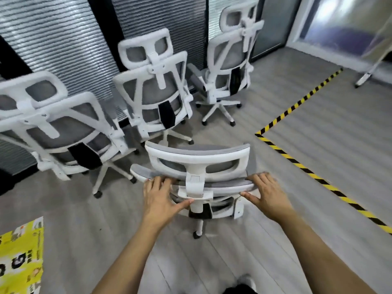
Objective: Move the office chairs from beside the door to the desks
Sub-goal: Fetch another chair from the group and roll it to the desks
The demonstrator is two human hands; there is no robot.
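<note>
Left grip (161, 196) and right grip (268, 194) clasp the backrest top of the nearest office chair (197, 159), fingers over, thumb under. Beyond them, leftward, crowd three more chairs (152, 92); hazard tape (297, 164) lies rightward.

- Illumination: bright, even, diffuse; shadows on the floor (318, 149) are faint.
- Glare: washed-out glass panel (339, 22) behind and right of the nearest chair (197, 164); sheen on blinds (53, 35) behind and left of it.
- Blur: motion smear throughout, strongest left of it.
- Distortion: wide-angle bowing toward frame edges.
</note>
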